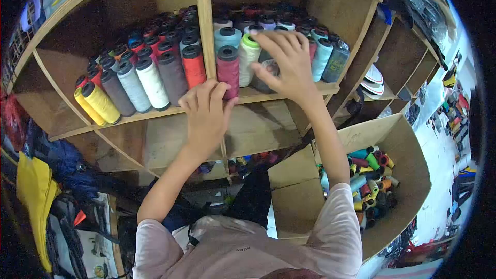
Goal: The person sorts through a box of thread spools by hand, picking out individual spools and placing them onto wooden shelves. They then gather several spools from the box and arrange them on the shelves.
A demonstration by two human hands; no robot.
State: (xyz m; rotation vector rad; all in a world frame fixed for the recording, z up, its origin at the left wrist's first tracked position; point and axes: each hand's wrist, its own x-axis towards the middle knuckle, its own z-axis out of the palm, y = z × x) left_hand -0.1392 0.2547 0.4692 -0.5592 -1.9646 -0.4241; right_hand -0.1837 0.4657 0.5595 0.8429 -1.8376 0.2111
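Note:
My left hand [206, 111] rests at the shelf's front edge with bent, slightly parted fingers. Its index fingertip touches the lower part of a maroon thread spool [228, 72], which stands upright beside the wooden divider. To the right, my right hand [289, 64] is open, thumb and fingers apart, over the front row. It is nearest to a white thread spool with a bright green top [249, 58] and partly covers a dark spool [267, 70]. Behind the maroon one stands a light blue spool [227, 37]. A red spool [194, 66] is left of the divider.
Rows of upright spools fill the left compartment, with yellow spools [101, 103] at its end. Light blue [322, 59] and dark green [337, 62] spools stand far right. An open cardboard box [408, 175] below right holds many loose spools. Yellow cloth [33, 191] hangs lower left.

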